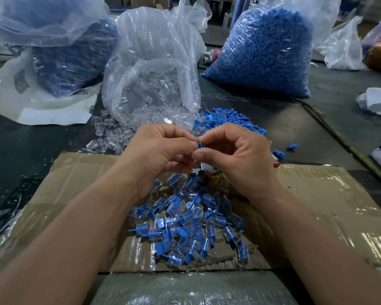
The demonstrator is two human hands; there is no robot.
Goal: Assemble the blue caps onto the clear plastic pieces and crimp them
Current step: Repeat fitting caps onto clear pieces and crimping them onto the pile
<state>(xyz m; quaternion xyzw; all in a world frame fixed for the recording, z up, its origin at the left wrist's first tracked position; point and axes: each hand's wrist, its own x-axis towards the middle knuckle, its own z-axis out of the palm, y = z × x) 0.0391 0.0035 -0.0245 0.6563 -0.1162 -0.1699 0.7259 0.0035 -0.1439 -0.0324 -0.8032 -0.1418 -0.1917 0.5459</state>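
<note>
My left hand point(161, 150) and my right hand point(235, 157) meet above the cardboard, fingertips together. Between them sits a small blue cap point(200, 144), pinched by my right thumb and forefinger. My left hand's fingers curl round a piece that they mostly hide. Under the hands lies a heap of assembled clear-and-blue pieces point(185, 223). Loose clear pieces point(112, 135) spill from an open clear bag point(150, 84). Loose blue caps point(227, 119) are piled behind my right hand.
A flattened cardboard box point(317, 208) covers the near table. A full bag of blue caps point(264, 56) stands at the back right, another bag of dark blue parts point(64, 56) at the back left. White bags and rags lie at the far right edge.
</note>
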